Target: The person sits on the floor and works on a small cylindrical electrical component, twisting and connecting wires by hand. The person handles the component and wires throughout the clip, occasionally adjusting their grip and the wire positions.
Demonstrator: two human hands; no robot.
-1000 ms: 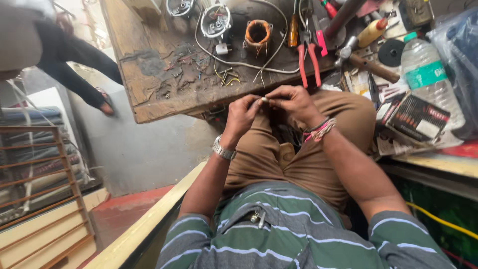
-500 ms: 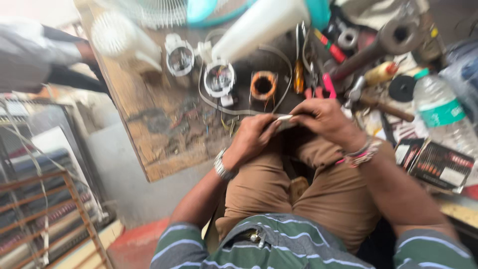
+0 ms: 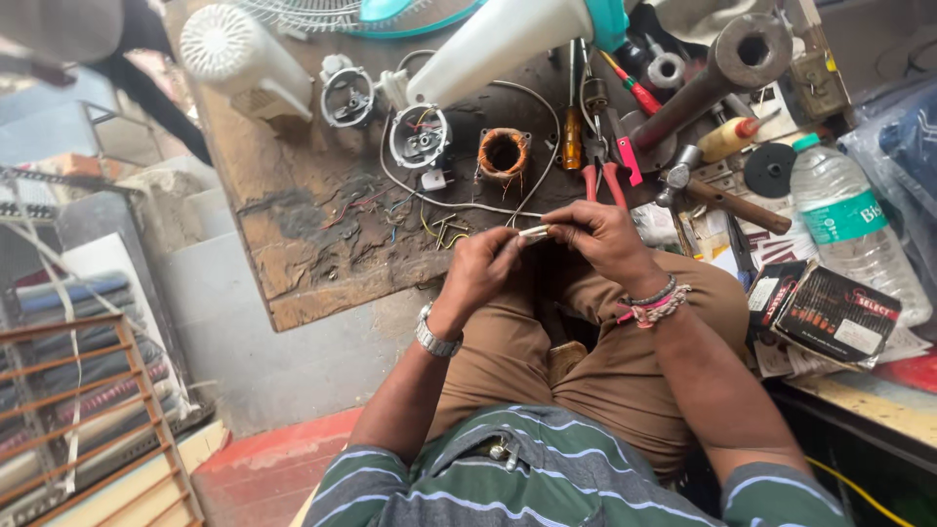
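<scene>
My left hand (image 3: 480,269) and my right hand (image 3: 597,234) meet above my lap, both pinching a thin whitish wire end (image 3: 534,232) between the fingertips. The white cable (image 3: 444,203) runs from there across the worn wooden workbench (image 3: 293,234). I sit in brown trousers and a green striped shirt. A metal watch is on my left wrist, and beaded bands are on my right. Just beyond my hands lie a copper motor winding (image 3: 503,152) and an open motor housing (image 3: 420,137).
A white and teal table fan (image 3: 488,39) lies across the bench top. Pliers with red handles (image 3: 600,166), screwdrivers, a hammer (image 3: 722,200) and a thick steel pipe (image 3: 712,73) are at the right. A plastic water bottle (image 3: 849,229) and a dark box (image 3: 830,312) sit farther right.
The view has tilted up and nearer, bringing the fan into sight. My hands stay together on the wire end, a little lower in the frame.
</scene>
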